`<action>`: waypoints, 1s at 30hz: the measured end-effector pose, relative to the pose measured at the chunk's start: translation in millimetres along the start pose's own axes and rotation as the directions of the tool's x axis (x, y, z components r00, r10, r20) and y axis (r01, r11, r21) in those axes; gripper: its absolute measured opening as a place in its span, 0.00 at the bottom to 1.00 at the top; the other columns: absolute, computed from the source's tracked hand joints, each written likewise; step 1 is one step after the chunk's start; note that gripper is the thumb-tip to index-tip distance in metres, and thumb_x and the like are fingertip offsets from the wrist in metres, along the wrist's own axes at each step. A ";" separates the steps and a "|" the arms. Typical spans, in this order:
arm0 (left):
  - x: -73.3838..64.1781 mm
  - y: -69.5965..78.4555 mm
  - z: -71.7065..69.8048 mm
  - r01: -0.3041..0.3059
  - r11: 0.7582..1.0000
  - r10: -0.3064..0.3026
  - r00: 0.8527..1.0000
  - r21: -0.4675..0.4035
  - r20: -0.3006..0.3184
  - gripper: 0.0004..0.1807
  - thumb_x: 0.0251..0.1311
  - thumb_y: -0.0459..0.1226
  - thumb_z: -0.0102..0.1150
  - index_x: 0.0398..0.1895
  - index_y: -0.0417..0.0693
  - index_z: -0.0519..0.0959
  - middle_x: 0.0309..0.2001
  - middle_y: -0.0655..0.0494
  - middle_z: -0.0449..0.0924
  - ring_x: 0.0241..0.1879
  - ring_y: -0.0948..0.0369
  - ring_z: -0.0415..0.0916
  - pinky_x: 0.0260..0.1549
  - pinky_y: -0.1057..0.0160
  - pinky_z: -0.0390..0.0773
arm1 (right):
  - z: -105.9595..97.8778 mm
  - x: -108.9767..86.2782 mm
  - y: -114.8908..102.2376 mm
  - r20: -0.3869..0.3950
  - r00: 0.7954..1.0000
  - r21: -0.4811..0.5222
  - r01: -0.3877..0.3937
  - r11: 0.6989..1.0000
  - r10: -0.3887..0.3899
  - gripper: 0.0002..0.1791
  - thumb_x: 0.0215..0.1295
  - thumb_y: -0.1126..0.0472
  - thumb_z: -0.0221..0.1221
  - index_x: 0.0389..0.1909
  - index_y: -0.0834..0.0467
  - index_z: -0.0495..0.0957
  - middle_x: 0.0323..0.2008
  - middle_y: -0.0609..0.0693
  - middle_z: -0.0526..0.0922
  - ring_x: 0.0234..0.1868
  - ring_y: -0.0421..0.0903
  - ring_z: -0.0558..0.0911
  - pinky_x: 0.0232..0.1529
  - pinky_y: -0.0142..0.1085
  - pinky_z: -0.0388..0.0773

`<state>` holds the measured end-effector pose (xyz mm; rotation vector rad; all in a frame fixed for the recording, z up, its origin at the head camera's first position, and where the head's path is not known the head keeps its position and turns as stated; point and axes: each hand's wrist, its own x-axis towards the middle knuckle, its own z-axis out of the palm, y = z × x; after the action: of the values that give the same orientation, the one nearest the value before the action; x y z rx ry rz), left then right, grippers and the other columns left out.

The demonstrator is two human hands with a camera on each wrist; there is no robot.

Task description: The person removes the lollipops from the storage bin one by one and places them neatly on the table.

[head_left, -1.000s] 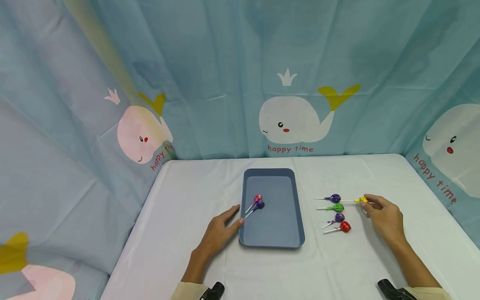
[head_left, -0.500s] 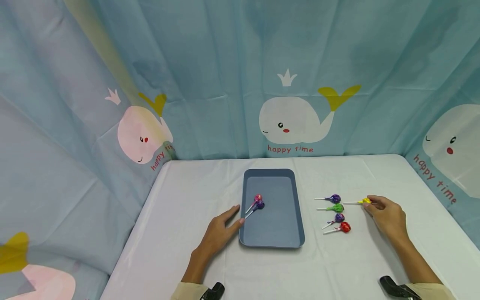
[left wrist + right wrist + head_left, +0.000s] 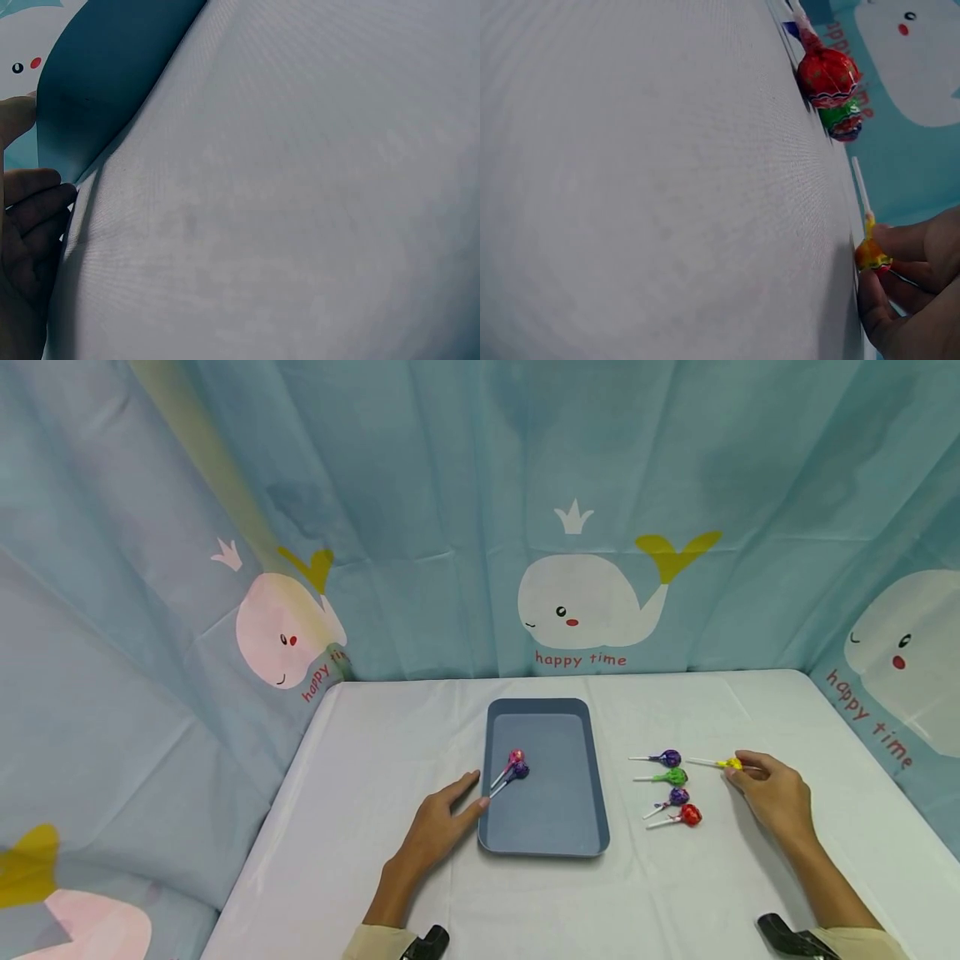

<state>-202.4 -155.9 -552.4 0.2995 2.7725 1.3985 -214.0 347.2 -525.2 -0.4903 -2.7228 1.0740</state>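
Observation:
In the head view, my right hand (image 3: pixel 774 793) pinches a yellow lollipop (image 3: pixel 730 763) by its wrapped head, the white stick pointing left. The right wrist view shows thumb and fingers on either side of this lollipop (image 3: pixel 872 255), close to the tablecloth. Left of it lie a purple lollipop (image 3: pixel 670 758), a green one (image 3: pixel 677 776), a second purple one (image 3: pixel 678 796) and a red one (image 3: pixel 690 814). My left hand (image 3: pixel 437 825) touches the left rim of a blue-grey tray (image 3: pixel 555 810) with fingers extended. Inside lie a pink lollipop (image 3: pixel 516 755) and a purple one (image 3: pixel 520 770).
A white cloth (image 3: pixel 540 910) covers the table. Behind it and along both sides hangs a blue curtain (image 3: pixel 450 485) printed with whales. Dark devices (image 3: pixel 795 937) are strapped at both wrists.
My right hand has shifted slightly right with the yellow lollipop, so its stick now stands apart from the upper purple lollipop. The left hand and tray have stayed in place.

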 end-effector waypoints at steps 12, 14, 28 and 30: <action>-0.1 0.5 0.0 -0.006 1.000 0.006 1.000 0.005 0.000 0.38 0.71 0.63 0.60 0.78 0.58 0.72 0.76 0.53 0.71 0.77 0.48 0.67 0.76 0.41 0.66 | 1.2 1.2 1.0 -0.014 1.000 0.010 0.009 1.000 -0.009 0.21 0.78 0.62 0.60 0.66 0.69 0.78 0.57 0.74 0.83 0.55 0.68 0.82 0.29 0.19 0.68; -0.1 0.4 0.1 -0.008 1.000 0.008 1.000 0.007 -0.001 0.38 0.71 0.63 0.60 0.78 0.59 0.72 0.76 0.53 0.71 0.77 0.48 0.67 0.76 0.40 0.67 | 0.7 1.5 0.9 -0.009 1.000 0.011 0.002 1.000 -0.002 0.22 0.78 0.62 0.60 0.67 0.69 0.77 0.58 0.74 0.83 0.57 0.69 0.82 0.33 0.24 0.70; -1.0 0.7 -0.6 -0.011 1.000 0.011 1.000 0.005 0.005 0.37 0.71 0.62 0.61 0.78 0.58 0.72 0.76 0.53 0.71 0.77 0.48 0.67 0.76 0.41 0.67 | -5.1 -3.0 -12.8 -0.066 0.996 0.095 0.058 0.994 -0.052 0.28 0.78 0.52 0.62 0.69 0.65 0.77 0.63 0.74 0.79 0.66 0.72 0.75 0.55 0.50 0.74; -1.1 0.9 -0.6 -0.010 1.000 0.010 1.000 0.006 0.004 0.37 0.71 0.62 0.61 0.78 0.58 0.72 0.76 0.53 0.71 0.77 0.48 0.67 0.76 0.41 0.67 | -4.7 -5.0 -18.4 -0.099 0.992 0.104 0.089 0.991 -0.078 0.26 0.77 0.52 0.64 0.68 0.63 0.79 0.62 0.70 0.82 0.62 0.63 0.80 0.49 0.36 0.70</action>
<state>-201.3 -156.1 -551.4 0.3169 2.7766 1.3899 -212.4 335.7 -509.4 -0.3958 -2.5631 1.1398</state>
